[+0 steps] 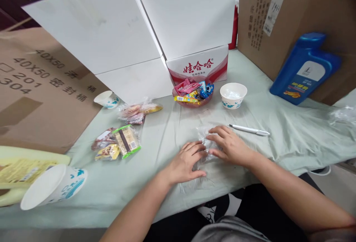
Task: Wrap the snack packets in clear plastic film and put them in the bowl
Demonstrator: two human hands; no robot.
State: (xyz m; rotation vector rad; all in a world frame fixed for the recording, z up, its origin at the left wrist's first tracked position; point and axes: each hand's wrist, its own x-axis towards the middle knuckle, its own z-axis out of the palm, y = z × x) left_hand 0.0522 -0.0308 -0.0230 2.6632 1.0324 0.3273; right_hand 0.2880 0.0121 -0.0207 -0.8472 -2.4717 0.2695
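Observation:
A clear plastic bag (204, 138) lies flat on the pale green tablecloth (155, 130) in front of me. My left hand (185, 162) rests on its near left part, fingers stretched out and pressed down. My right hand (229, 146) lies on its right side, fingers extended over the crinkled plastic near the bag's top. Neither hand lifts the bag.
A white pen (249, 130) lies just right of my right hand. Behind stand a red dish of wrapped sweets (194, 92), a white bowl (233, 95) and an open white carton (197, 65). Snack packets (119, 143) lie left; a tipped paper cup (52, 186) and blue jug (304, 69) flank.

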